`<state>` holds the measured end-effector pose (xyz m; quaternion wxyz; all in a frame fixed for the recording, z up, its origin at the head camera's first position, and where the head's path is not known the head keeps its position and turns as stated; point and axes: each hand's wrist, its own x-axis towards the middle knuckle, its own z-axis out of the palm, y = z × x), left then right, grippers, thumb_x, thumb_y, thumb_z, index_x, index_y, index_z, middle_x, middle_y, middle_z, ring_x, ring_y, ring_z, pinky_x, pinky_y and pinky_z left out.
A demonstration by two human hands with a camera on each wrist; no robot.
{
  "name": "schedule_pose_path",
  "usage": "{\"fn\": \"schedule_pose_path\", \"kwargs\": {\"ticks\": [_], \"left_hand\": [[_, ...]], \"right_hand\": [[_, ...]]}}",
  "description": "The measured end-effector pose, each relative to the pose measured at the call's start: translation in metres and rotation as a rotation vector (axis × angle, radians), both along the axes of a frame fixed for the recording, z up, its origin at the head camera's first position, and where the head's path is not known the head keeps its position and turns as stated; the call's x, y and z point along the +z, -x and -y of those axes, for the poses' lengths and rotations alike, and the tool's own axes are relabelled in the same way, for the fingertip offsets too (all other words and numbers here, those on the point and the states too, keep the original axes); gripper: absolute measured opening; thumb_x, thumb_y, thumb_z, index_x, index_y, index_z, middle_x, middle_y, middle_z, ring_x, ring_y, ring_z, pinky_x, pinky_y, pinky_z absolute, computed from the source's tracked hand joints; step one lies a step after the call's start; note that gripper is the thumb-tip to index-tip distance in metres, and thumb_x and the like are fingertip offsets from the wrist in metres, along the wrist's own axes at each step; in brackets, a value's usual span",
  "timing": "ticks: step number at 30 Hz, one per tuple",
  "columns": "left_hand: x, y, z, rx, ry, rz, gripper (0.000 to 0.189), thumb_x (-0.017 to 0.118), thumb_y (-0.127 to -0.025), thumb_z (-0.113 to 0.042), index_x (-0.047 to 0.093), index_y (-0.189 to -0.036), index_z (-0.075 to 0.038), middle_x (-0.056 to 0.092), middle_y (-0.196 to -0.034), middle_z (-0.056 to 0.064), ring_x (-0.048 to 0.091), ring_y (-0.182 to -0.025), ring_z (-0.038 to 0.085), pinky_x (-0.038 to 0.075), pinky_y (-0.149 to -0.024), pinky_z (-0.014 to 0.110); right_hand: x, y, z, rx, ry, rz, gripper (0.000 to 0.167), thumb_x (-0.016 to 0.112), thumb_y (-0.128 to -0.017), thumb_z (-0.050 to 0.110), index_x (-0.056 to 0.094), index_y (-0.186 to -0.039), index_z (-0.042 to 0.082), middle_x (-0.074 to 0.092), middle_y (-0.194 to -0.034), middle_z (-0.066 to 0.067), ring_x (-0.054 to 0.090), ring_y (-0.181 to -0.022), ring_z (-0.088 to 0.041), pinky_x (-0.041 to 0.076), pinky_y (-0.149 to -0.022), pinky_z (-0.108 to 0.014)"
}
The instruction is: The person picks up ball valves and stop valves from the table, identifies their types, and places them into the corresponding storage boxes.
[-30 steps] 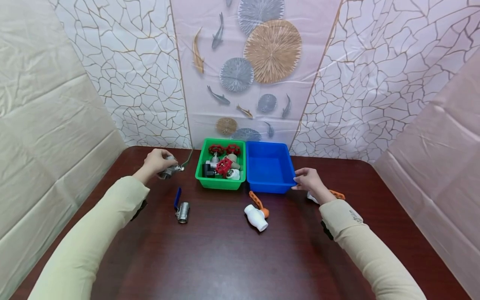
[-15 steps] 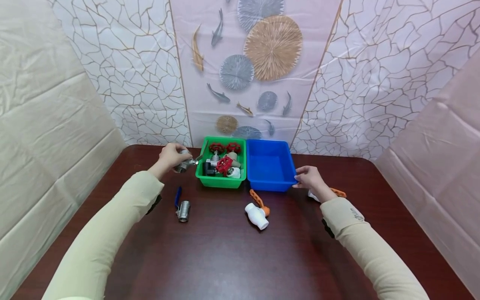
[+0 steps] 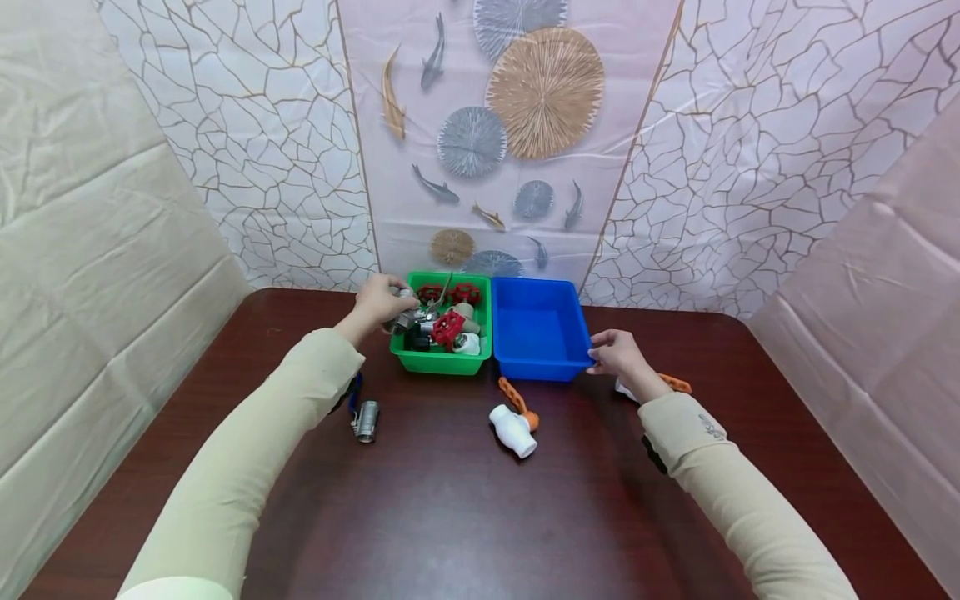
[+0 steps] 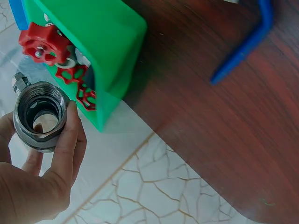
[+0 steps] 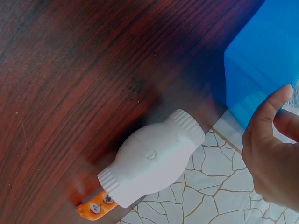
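My left hand (image 3: 381,300) grips a steel ball valve (image 3: 400,323) above the left side of the green bin (image 3: 442,364). In the left wrist view, the threaded mouth of this valve (image 4: 35,139) faces the camera, with fingers around its body. Several valves lie in the green bin, some with red handwheels (image 3: 447,328). At the blue bin (image 3: 542,372), my right hand (image 3: 619,354) holds the right front corner between thumb and fingers; the fingertips are partly hidden. No contents show in the blue bin.
A steel valve (image 3: 367,422) with a blue lever lies front left. A white valve (image 3: 513,432) with an orange handle lies before the bins. Another white valve (image 5: 154,158) lies beside my right hand. A patterned cloth (image 3: 480,192) hangs behind the table.
My left hand has carried the steel ball valve rightward, from the table's left side to over the green bin. My right hand has stayed at the blue bin's corner.
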<state>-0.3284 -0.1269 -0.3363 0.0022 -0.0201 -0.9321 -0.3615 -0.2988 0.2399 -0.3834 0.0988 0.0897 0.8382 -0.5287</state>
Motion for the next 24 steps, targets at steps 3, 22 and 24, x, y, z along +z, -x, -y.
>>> {"fn": "schedule_pose_path", "kwargs": {"ticks": [3, 22, 24], "left_hand": [[0.002, 0.002, -0.012, -0.008, -0.014, -0.003, 0.035, 0.063, -0.086, -0.026, 0.065, -0.114, -0.003, 0.058, -0.120, 0.022, 0.062, -0.084, 0.032, 0.055, -0.062, 0.036], [0.007, 0.006, -0.088, 0.032, -0.127, -0.006, 0.033, 0.068, -0.085, -0.028, 0.069, -0.113, -0.012, 0.068, -0.109, 0.009, 0.059, -0.069, 0.017, 0.044, -0.058, 0.027], [0.006, 0.006, -0.094, 0.027, -0.132, -0.009, 0.033, 0.068, -0.085, -0.028, 0.069, -0.113, -0.011, 0.068, -0.109, 0.009, 0.063, -0.080, 0.022, 0.048, -0.064, 0.030]], "right_hand": [[0.000, 0.000, -0.002, -0.008, 0.001, 0.000, 0.037, 0.044, -0.096, -0.002, 0.038, -0.129, -0.016, 0.049, -0.095, -0.017, 0.052, -0.058, -0.008, 0.058, -0.074, -0.032], [0.000, 0.006, -0.008, 0.023, 0.045, 0.094, 0.043, 0.045, -0.096, -0.001, 0.035, -0.135, -0.016, 0.049, -0.104, -0.019, 0.055, -0.063, -0.009, 0.056, -0.082, -0.034], [0.000, 0.008, -0.013, 0.029, 0.078, 0.120, 0.045, 0.047, -0.096, -0.001, 0.034, -0.136, -0.015, 0.050, -0.100, -0.016, 0.055, -0.064, -0.008, 0.057, -0.077, -0.028]]}}
